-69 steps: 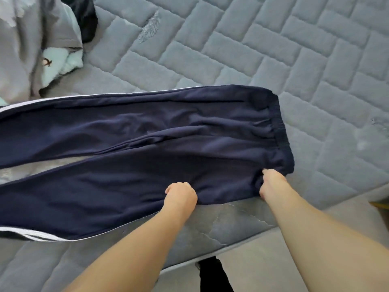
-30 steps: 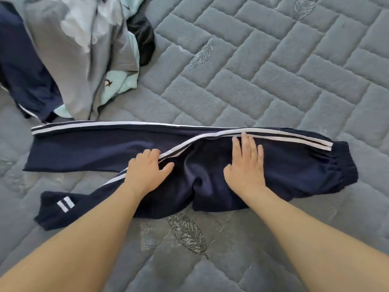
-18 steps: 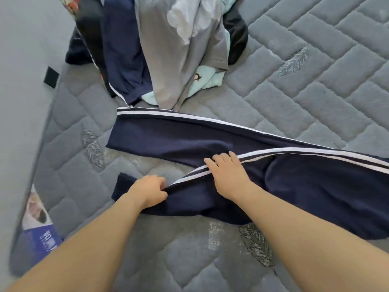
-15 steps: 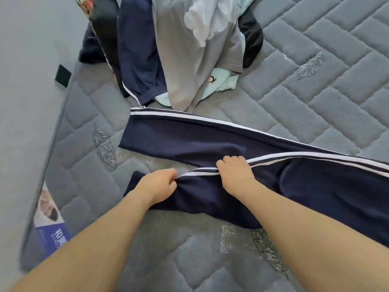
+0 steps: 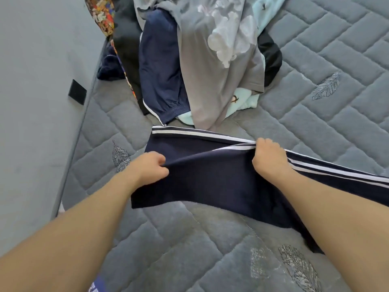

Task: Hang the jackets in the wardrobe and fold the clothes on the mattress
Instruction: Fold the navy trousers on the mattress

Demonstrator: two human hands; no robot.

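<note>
Navy, white-striped soft knit track trousers [image 5: 221, 175] lie near the grey quilted mattress's [image 5: 315, 70] left edge, limp and light, likely best held at cuff and seam, where the left hand [image 5: 150, 167] and right hand [image 5: 268, 158] pinch them.

Two hands [image 5: 149, 167], one trousers [image 5: 210, 180]

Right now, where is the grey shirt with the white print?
In the head view, the grey shirt lies on the clothes pile at the top centre of the mattress, just beyond the navy trousers.
</note>
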